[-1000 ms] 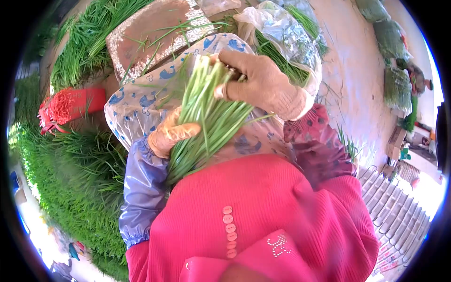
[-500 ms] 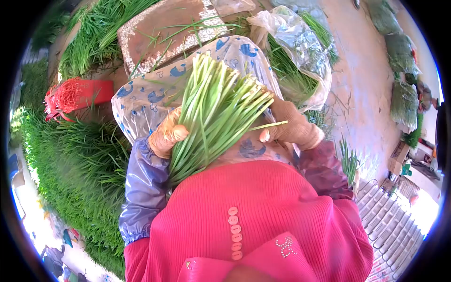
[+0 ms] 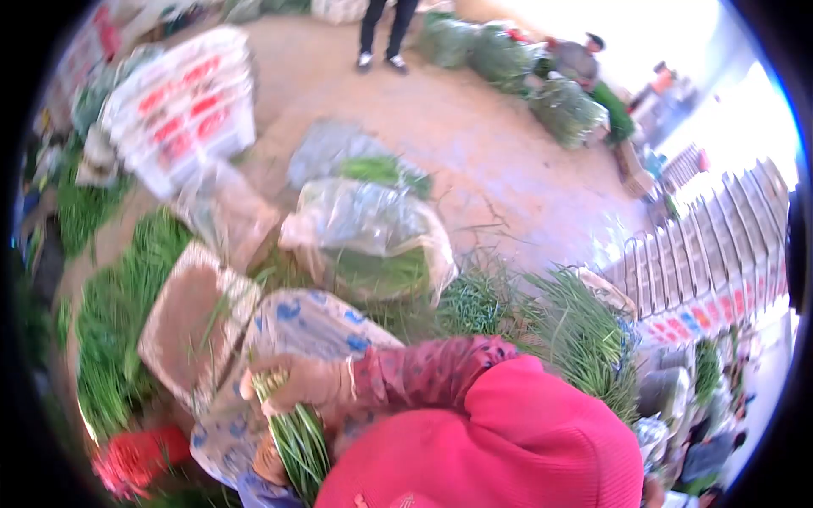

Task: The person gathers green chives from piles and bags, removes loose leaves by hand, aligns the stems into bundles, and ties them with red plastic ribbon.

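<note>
A bunch of long green chives (image 3: 303, 453) stands over my lap at the lower left, its pale cut ends upward and its leaves running down beside the pink sweater. My right hand (image 3: 312, 383), in a tan glove with bare fingertips, is closed around the upper, pale end. Lower down, my left hand (image 3: 268, 461) is wrapped against the bunch's left side; its fingers are partly hidden and blurred. Under both hands lies a plastic apron (image 3: 292, 317) with blue prints.
A worn board (image 3: 188, 326) with stray leaves lies left of my knees, beside piled greens (image 3: 114, 339) and red ties (image 3: 140, 461). Ahead is an open plastic bag (image 3: 373, 245) of greens. Crates (image 3: 190, 97) stand at far left, more crates (image 3: 707, 245) right. A person's legs (image 3: 387, 34) show at the back.
The view has swung to the right, so my hands now appear lower left. My right hand has moved from the bunch's right side to around its cut ends, which look gathered tighter.
</note>
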Action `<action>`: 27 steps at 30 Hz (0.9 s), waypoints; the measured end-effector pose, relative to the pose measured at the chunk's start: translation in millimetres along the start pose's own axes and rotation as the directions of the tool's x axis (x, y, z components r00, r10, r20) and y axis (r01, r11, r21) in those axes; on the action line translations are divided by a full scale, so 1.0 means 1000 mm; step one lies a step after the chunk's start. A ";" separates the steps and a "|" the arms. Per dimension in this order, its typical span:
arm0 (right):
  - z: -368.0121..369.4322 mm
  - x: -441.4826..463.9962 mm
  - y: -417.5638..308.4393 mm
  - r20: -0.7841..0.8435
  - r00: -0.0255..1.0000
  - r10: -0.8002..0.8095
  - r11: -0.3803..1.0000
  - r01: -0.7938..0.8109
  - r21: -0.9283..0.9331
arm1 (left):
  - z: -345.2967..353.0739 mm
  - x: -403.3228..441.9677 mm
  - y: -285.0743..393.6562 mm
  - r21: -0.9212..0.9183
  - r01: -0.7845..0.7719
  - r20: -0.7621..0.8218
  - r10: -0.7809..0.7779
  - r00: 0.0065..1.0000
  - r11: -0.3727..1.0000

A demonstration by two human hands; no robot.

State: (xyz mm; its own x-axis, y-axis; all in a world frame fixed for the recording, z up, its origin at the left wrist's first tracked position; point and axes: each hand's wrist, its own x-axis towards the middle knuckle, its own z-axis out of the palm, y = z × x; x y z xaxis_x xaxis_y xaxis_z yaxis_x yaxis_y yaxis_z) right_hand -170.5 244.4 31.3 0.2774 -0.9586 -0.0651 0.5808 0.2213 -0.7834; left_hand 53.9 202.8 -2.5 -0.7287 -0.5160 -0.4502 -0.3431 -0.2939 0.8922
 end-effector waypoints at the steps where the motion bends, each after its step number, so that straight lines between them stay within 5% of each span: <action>1: -0.002 0.004 0.007 -0.093 0.995 -0.047 0.994 0.038 -0.099 | -0.003 0.000 0.001 0.035 -0.013 -0.005 0.013 1.000 0.999; 7: 0.020 -0.003 0.002 -0.255 0.963 -0.089 0.986 0.048 -0.162 | -0.013 -0.013 0.024 0.430 -0.251 -0.030 0.292 0.956 0.867; 10: 0.011 -0.004 0.017 -0.143 0.987 -0.066 0.990 0.047 -0.130 | 0.009 -0.009 -0.001 0.830 -0.299 0.089 0.417 0.904 0.471; 12: 0.028 -0.008 0.008 -0.087 0.972 -0.219 0.929 0.180 -0.322 | -0.017 0.004 -0.052 0.844 -0.455 0.268 0.512 0.816 0.284; 15: 0.033 -0.010 0.007 -0.092 0.973 -0.211 0.911 0.162 -0.380 | -0.023 0.000 -0.061 0.841 -0.506 0.337 0.544 0.769 0.194; 16: 0.029 -0.005 0.009 -0.032 0.974 -0.225 0.878 0.189 -0.440 | -0.021 0.000 -0.060 0.849 -0.491 0.314 0.563 0.765 0.195; 18: 0.018 0.000 0.005 -0.231 0.953 -0.194 0.942 0.116 -0.315 | -0.003 -0.005 -0.017 0.791 -0.491 0.179 0.630 0.756 0.364; 19: 0.011 0.001 -0.004 -0.344 0.913 -0.222 0.942 0.109 -0.318 | -0.003 -0.008 -0.006 0.672 -0.439 0.095 0.519 0.850 0.596; 20: 0.019 -0.005 -0.052 -0.358 0.917 -0.174 0.929 0.033 -0.368 | -0.017 -0.001 -0.029 0.680 -0.439 0.063 0.549 0.833 0.587; 21: -0.001 0.008 -0.057 -0.308 0.882 -0.356 0.918 0.268 -0.293 | -0.042 0.013 -0.078 0.878 -0.355 0.133 0.547 0.826 0.322; 22: 0.000 0.008 -0.093 -0.354 0.849 -0.391 0.913 0.309 -0.265 | -0.061 0.026 -0.115 0.971 -0.239 0.196 0.518 0.833 0.018; 23: -0.009 0.011 -0.126 -0.225 0.799 -0.558 0.822 0.495 -0.281 | -0.073 0.034 -0.135 0.973 -0.231 0.185 0.546 0.817 0.017; 24: -0.007 0.006 -0.167 -0.216 0.739 -0.638 0.753 0.540 -0.376 | -0.083 0.038 -0.149 0.836 -0.189 -0.070 0.442 0.894 0.515; 25: 0.002 -0.003 -0.205 -0.205 0.618 -0.759 0.625 0.602 -0.497 | -0.093 0.043 -0.164 0.476 -0.088 -0.230 0.221 0.948 0.875; 26: 0.020 -0.015 -0.238 -0.162 0.577 -0.801 0.587 0.700 -0.407 | -0.096 0.045 -0.165 -0.008 0.054 -0.253 -0.054 0.966 0.999; 27: 0.034 -0.025 -0.263 -0.096 0.528 -0.844 0.510 0.731 -0.454 | -0.084 0.032 -0.147 0.364 0.127 -0.254 -0.033 0.967 0.923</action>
State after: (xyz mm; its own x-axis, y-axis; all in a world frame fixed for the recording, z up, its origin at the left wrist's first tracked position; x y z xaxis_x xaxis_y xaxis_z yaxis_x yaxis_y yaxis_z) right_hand -304.0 215.9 260.0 -0.4169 -0.7104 0.5670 0.1510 -0.6693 -0.7275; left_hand 130.9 161.8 -151.0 -0.5423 -0.6937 -0.4740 -0.6251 -0.0438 0.7793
